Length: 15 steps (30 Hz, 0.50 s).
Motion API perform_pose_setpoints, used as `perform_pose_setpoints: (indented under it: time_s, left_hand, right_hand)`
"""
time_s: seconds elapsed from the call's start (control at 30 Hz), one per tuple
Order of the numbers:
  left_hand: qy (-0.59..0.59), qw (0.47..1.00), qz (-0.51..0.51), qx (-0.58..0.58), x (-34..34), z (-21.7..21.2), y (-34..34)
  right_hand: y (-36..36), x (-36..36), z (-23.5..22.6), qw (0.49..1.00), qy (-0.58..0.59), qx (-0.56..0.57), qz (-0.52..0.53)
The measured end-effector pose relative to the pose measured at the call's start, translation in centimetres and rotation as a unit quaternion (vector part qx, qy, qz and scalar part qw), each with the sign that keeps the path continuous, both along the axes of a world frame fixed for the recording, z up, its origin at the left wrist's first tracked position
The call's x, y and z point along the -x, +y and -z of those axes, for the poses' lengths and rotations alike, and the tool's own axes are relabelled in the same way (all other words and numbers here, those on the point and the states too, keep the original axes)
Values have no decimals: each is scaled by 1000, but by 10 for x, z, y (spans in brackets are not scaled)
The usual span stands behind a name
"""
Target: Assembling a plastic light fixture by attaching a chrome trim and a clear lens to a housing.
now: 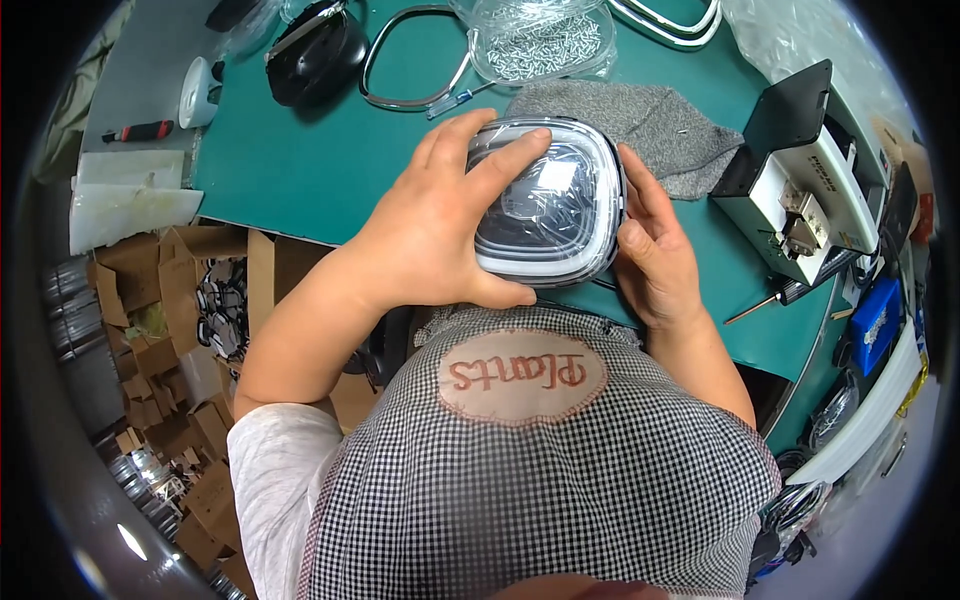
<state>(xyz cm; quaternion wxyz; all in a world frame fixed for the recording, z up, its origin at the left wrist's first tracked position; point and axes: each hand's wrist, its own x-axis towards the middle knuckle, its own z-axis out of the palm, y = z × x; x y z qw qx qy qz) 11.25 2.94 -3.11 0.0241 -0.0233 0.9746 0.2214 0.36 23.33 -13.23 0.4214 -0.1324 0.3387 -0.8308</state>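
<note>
Both my hands hold a rounded-square lamp (560, 205) with a clear, glossy lens, a white inner ring and a black rim. It is above the near part of the green table, lens side up. My left hand (440, 210) grips its left side, with the thumb at the near edge and fingers reaching over the lens and far edge. Around the right rim, my right hand (662, 245) has its fingers and thumb against the side. A grey cloth (650, 125) lies just beyond the lamp. The lamp's underside is hidden.
Beyond the cloth is a clear tray of screws (545, 45), beside a rounded frame (365, 70) and a black bowl-shaped housing (318, 55). A black-and-white machine (800, 215) stands at right, near a screwdriver (790, 293). Cardboard boxes (160, 270) fill the lower left, below the table (260, 170).
</note>
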Motion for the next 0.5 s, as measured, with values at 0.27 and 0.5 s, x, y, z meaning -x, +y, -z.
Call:
perform_pose_setpoints:
  time_s: [0.27,0.5]
  left_hand:
    - [-3,1000,5,-2,3,2,-2]
    - [6,1000,-12,-7,1,9,0]
  right_hand:
    - [0,1,-4,1000,-10,-15,-7]
    - [-7,-3,-21,996,51,-75,-9]
